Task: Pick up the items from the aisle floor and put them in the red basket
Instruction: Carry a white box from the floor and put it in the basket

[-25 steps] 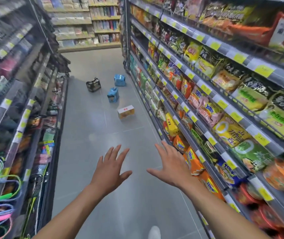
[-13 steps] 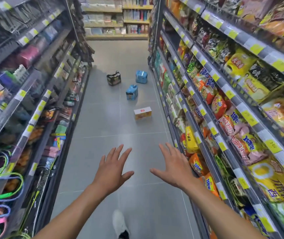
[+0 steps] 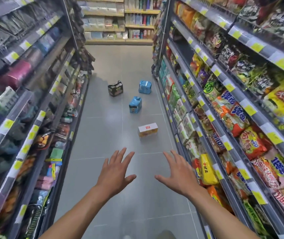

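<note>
We stand in a shop aisle and hold both arms out in front of us, low in the frame. Our left hand (image 3: 115, 175) is spread flat with the fingers (image 3: 120, 156) apart, and it holds nothing. Our right hand (image 3: 178, 176) is the same, palm down, fingers wide, empty. The two hands are near each other but do not touch.

On the grey floor (image 3: 103, 135) ahead we see four items. The nearest is a white and orange box (image 3: 148, 129), in the middle of the frame, a little to the right, close to the right shelf (image 3: 223, 118). Behind it stands a blue pack (image 3: 135, 104). Further up the frame there is a second blue pack (image 3: 145, 86) on the right and a dark pack (image 3: 115, 88) on the left of it. All four lie apart from each other and well apart from our hands.

The right shelf is full of bright snack bags; the left shelf (image 3: 34, 100) carries darker goods. A red basket we cannot find in this view.
</note>
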The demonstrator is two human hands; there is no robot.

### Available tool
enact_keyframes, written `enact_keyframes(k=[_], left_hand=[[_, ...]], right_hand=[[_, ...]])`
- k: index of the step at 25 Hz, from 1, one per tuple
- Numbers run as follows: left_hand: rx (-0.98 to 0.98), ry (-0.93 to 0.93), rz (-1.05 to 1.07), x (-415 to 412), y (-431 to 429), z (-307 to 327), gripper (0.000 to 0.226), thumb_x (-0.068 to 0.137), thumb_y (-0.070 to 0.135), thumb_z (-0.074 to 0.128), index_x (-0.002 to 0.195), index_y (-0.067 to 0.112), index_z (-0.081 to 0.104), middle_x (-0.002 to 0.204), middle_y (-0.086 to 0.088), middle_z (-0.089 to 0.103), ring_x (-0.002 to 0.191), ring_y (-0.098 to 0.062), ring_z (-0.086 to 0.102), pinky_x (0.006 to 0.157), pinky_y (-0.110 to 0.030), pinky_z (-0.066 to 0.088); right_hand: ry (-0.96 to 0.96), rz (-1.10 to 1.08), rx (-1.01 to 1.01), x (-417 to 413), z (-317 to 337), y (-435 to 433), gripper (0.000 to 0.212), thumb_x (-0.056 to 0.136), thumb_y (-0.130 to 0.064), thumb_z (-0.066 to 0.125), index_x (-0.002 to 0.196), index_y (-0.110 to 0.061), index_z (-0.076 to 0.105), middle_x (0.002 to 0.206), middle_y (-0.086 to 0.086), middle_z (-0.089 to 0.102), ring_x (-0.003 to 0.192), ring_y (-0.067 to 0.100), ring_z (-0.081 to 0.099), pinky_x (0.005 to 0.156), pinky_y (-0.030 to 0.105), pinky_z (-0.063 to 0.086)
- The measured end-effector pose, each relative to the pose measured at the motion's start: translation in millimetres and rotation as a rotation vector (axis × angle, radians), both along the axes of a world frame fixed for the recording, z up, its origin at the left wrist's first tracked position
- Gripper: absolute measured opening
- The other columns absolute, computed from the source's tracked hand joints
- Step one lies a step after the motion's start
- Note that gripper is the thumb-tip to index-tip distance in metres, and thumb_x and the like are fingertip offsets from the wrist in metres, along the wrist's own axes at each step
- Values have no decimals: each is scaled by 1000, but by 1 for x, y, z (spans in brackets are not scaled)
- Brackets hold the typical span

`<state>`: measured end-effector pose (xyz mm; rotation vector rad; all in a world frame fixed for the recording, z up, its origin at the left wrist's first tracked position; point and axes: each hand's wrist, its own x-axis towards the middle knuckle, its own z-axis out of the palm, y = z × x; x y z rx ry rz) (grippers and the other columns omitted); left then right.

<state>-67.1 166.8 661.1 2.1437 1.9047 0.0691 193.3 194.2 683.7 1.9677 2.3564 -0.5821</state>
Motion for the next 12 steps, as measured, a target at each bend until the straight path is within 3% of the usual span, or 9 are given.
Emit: enact_keyframes(k=[12], left_hand=[[-73,4,-55,10,265,-32,85,96,62,48,159,41,-4,170,3,-9,157,-25,-3,125,-50,13]], right_hand=[[41,-82,-67,14,-43,256,100,83,-79,53,163,-37,11,173,-1,8,158,23,13,126,46,19]])
